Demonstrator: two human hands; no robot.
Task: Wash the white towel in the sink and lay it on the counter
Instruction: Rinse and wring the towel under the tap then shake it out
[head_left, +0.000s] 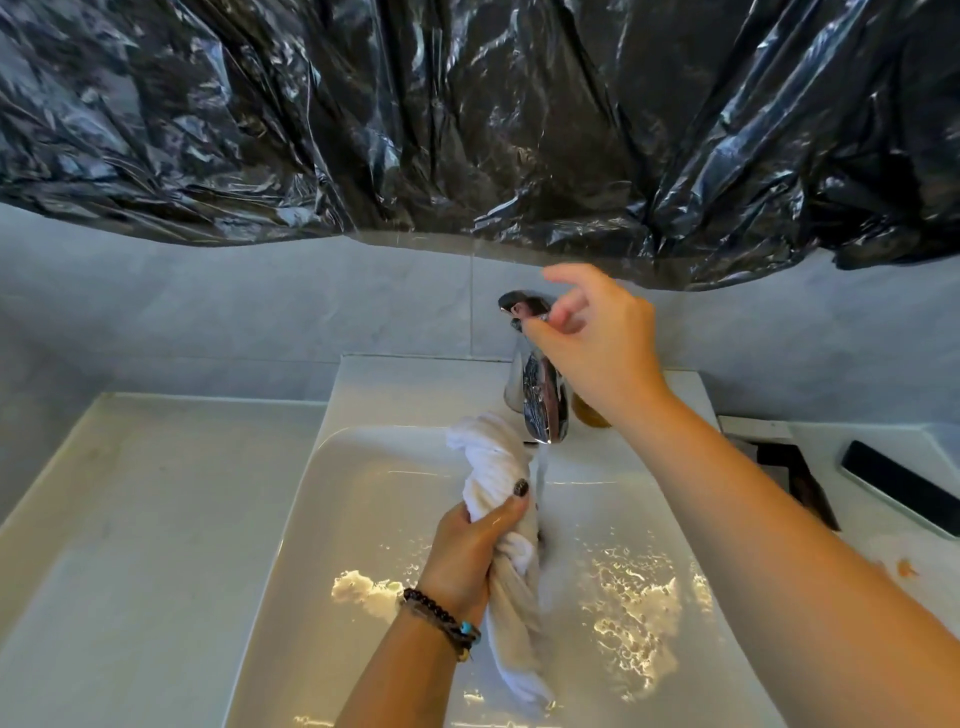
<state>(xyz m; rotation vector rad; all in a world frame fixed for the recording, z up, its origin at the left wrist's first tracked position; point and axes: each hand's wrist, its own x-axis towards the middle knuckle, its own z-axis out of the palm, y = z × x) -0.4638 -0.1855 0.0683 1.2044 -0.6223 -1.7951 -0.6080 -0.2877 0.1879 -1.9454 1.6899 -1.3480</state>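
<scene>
White towel (498, 488) — twisted into a rope, held over the sink (363, 467) basin just left of the thin water stream from the chrome faucet (540, 405). Left hand (467, 551) — fingers wrapped round the towel's middle, bunched end above the fist, tail hanging below toward the basin floor. Right hand (597, 332) — raised at the faucet lever, fingers loosely spread, thumb and forefinger at the handle. Worktop (130, 493) — white, flanking the sink. Black plastic sheet (467, 114) — overhead.
</scene>
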